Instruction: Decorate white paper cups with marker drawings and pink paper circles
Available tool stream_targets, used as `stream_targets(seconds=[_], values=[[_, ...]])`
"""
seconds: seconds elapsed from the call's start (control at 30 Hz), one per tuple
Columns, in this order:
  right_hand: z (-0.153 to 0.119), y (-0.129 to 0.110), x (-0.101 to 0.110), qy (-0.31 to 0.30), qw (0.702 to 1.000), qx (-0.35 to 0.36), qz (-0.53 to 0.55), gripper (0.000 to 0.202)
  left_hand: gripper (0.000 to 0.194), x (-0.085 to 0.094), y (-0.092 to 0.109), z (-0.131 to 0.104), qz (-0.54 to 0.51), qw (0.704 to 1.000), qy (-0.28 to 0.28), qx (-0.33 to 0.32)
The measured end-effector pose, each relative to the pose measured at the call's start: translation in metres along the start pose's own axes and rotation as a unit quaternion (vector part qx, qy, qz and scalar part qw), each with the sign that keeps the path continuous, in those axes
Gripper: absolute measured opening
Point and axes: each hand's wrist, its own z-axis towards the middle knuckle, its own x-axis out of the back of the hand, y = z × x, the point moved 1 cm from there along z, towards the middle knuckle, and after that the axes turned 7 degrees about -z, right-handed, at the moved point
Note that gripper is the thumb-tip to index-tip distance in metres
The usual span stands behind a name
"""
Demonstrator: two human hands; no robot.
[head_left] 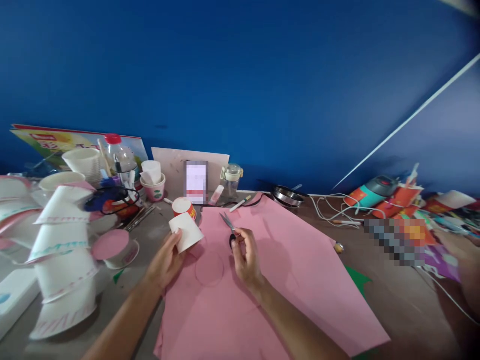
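My left hand [170,257] is closed on a white paper cup [186,233], which it holds tilted over the left edge of the pink paper [300,280]. In my right hand [245,255] is a pair of scissors [229,225] with dark handles, the blades pointing up and away to the left. Below the cup, a round outline shows on the pink paper between my hands. Just behind the white cup stands a red and white tub [182,206]. A marker [240,203] lies at the paper's far edge.
On the left, stacked white paper cups [65,260] with coloured marks stand near a pink-topped round tub [112,245]. A phone [197,182] leans at the back by a lidded jar [231,181]. Tape [287,196], white cables [326,212] and a teal bottle [371,191] lie right; another person's arm [467,260] shows there.
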Motion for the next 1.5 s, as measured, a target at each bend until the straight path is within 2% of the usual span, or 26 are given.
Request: stream_targets(seconds=[0.1,0.23,0.33,0.43,0.53,0.57,0.7,0.8,0.87,0.97,1.1,1.2,1.27,1.33,1.4,1.5], values=[[0.0,-0.001,-0.001,-0.007,1.0,0.012,-0.004,0.021,0.044,0.0,-0.005,-0.01,0.066,0.994,-0.077,0.039],[-0.003,0.001,-0.003,-0.015,0.999,0.031,-0.016,0.021,0.049,-0.005,-0.012,-0.026,0.175,0.957,-0.201,0.113],[-0.004,0.003,-0.004,-0.018,0.999,0.032,-0.024,0.021,0.052,-0.011,-0.01,-0.032,0.203,0.939,-0.243,0.136],[-0.005,0.005,-0.004,-0.015,0.999,0.017,-0.024,0.019,0.059,-0.012,0.003,-0.031,0.136,0.952,-0.243,0.127],[-0.005,0.01,-0.004,-0.029,0.999,0.02,-0.024,0.019,0.068,-0.006,0.026,-0.023,0.024,0.98,-0.199,0.013],[-0.006,0.011,-0.005,-0.034,0.999,0.022,-0.023,0.019,0.071,-0.004,0.032,-0.021,-0.001,0.982,-0.187,-0.007],[-0.006,0.003,-0.006,-0.055,0.997,0.057,-0.019,0.02,0.078,0.004,0.045,-0.018,-0.036,0.985,-0.167,-0.014],[-0.004,-0.019,-0.003,-0.109,0.987,0.114,-0.029,0.019,0.078,0.007,0.046,-0.016,-0.043,0.985,-0.164,-0.017],[-0.002,-0.039,-0.002,-0.186,0.97,0.151,-0.043,0.02,0.078,0.008,0.046,-0.014,-0.048,0.985,-0.16,-0.032],[0.001,-0.069,-0.009,-0.263,0.935,0.221,-0.085,0.019,0.075,0.009,0.046,-0.01,-0.05,0.986,-0.153,-0.043],[0.0,-0.091,-0.046,-0.33,0.875,0.328,-0.136,0.018,0.067,0.013,0.047,-0.007,-0.059,0.986,-0.155,-0.031],[-0.002,-0.088,-0.084,-0.345,0.834,0.392,-0.178,0.017,0.063,0.016,0.05,-0.007,-0.061,0.987,-0.146,-0.027],[-0.003,-0.08,-0.106,-0.359,0.813,0.415,-0.194,0.022,0.064,0.017,0.054,-0.007,-0.068,0.987,-0.136,-0.041],[-0.002,-0.073,-0.123,-0.374,0.797,0.428,-0.204,0.017,0.063,0.016,0.057,-0.008,-0.078,0.987,-0.133,-0.053],[0.001,-0.068,-0.132,-0.379,0.783,0.447,-0.207,0.016,0.062,0.013,0.061,-0.01,-0.084,0.985,-0.137,-0.061],[0.007,-0.07,-0.133,-0.375,0.762,0.49,-0.199,0.016,0.062,0.011,0.066,-0.013,-0.097,0.98,-0.15,-0.083]])
